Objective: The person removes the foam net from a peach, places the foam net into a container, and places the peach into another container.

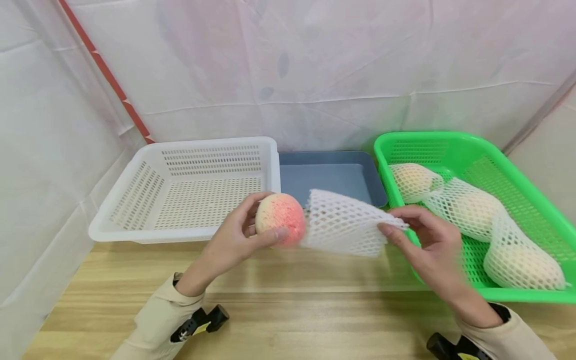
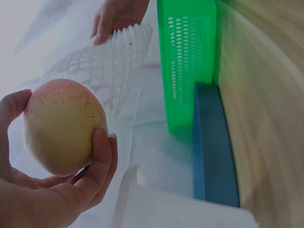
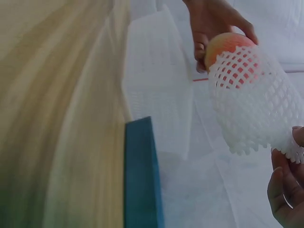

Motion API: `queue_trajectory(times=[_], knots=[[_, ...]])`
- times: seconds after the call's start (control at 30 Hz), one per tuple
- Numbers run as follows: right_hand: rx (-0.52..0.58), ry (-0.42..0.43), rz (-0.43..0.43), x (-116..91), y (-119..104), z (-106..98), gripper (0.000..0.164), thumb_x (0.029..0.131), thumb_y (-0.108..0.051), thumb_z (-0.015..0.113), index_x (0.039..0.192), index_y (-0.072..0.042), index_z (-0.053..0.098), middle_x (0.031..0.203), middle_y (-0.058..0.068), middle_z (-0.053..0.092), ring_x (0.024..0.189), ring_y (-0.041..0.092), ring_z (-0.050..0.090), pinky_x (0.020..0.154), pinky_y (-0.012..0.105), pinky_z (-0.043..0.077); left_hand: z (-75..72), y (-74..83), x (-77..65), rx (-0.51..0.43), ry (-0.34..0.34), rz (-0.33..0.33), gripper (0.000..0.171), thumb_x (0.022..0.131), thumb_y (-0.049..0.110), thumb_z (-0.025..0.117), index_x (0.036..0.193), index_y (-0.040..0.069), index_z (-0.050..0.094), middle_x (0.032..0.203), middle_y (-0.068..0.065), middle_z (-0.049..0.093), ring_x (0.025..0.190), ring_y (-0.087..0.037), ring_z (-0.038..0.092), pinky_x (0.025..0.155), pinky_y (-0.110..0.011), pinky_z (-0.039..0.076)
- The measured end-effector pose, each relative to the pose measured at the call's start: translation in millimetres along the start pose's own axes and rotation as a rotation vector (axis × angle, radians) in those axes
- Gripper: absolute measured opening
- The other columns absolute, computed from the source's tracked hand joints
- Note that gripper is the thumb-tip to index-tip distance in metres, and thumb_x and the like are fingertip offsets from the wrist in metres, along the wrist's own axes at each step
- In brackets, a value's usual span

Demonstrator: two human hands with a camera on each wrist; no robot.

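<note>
1. Clearly, the left hand (image 1: 236, 237) has thumb and fingers curled round a peach (image 1: 281, 220), held nearer the person than the blue-grey tray (image 1: 326, 177), off its left end; in the head view some fingers are hidden behind the fruit.
2. In front of the tray's right end, the right hand (image 1: 434, 245) pinches one end of a white foam net (image 1: 346, 222); the right wrist view cuts this hand off.
3. The net's other end is blurred beside the peach; whether they touch is hard to tell. It also hides part of the tray's near edge.
4. Left of the tray stands a white basket (image 1: 148, 235).
5. Right of the tray, a green basket (image 1: 432, 135), cut off by the frame, holds three netted fruits (image 1: 479, 212), veiled by mesh.
</note>
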State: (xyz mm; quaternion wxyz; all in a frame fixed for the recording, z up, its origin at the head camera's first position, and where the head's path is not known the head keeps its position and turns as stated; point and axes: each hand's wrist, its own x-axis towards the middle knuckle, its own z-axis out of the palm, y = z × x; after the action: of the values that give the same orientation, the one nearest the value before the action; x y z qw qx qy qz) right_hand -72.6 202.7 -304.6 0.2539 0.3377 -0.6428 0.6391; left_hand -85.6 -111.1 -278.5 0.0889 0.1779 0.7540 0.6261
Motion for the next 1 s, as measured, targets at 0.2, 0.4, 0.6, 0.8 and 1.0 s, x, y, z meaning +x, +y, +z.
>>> queue_trajectory(times=[0.2,0.4,0.6,0.8,1.0], knots=[[-0.234,0.068,0.019,7,-14,-2,0.014,0.076,0.016,0.068,0.088,0.019,0.061,0.087,0.009,0.068,0.079,0.012,0.063,0.075,0.016,0.051,-15.7,4.8,0.3,0.046,0.088,0.015,0.067,0.081,0.015,0.074,0.139,0.009,0.042,0.129,-0.014,0.053,0.111,-0.028,0.057,0.086,-0.036,0.055],[-0.667,0.057,-0.193,11,-16,17,0.016,0.077,-0.01,0.062,0.078,0.006,0.065,0.073,0.011,0.061,0.065,0.005,0.049,0.057,0.012,0.038,-19.1,6.2,1.2,0.046,0.085,0.017,0.067,0.081,0.013,0.074,0.14,0.01,0.042,0.129,-0.012,0.053,0.111,-0.027,0.057,0.084,-0.035,0.055],[-0.931,-0.052,-0.315,13,-2,48,0.015,0.07,-0.004,0.058,0.082,0.0,0.065,0.08,0.012,0.059,0.062,0.024,0.057,0.047,0.032,0.049,-21.4,5.4,0.6,0.074,0.098,0.019,0.067,0.081,0.014,0.074,0.14,0.012,0.042,0.129,-0.01,0.053,0.111,-0.026,0.057,0.086,-0.035,0.054],[-1.069,-0.075,-0.207,30,42,70,0.027,0.064,0.012,0.056,0.085,-0.003,0.063,0.084,0.012,0.054,0.071,0.031,0.056,0.047,0.041,0.047,-26.6,5.4,1.0,0.082,0.11,0.047,0.064,0.082,0.012,0.073,0.138,0.01,0.043,0.13,-0.01,0.053,0.112,-0.025,0.057,0.088,-0.032,0.053],[-1.102,-0.088,0.052,36,90,81,0.024,0.068,0.013,0.06,0.088,0.001,0.064,0.093,0.018,0.054,0.086,0.038,0.053,0.067,0.046,0.05,-30.4,7.9,2.8,0.098,0.124,0.082,0.064,0.081,0.009,0.073,0.137,0.007,0.043,0.13,-0.01,0.053,0.112,-0.022,0.056,0.089,-0.028,0.052]])
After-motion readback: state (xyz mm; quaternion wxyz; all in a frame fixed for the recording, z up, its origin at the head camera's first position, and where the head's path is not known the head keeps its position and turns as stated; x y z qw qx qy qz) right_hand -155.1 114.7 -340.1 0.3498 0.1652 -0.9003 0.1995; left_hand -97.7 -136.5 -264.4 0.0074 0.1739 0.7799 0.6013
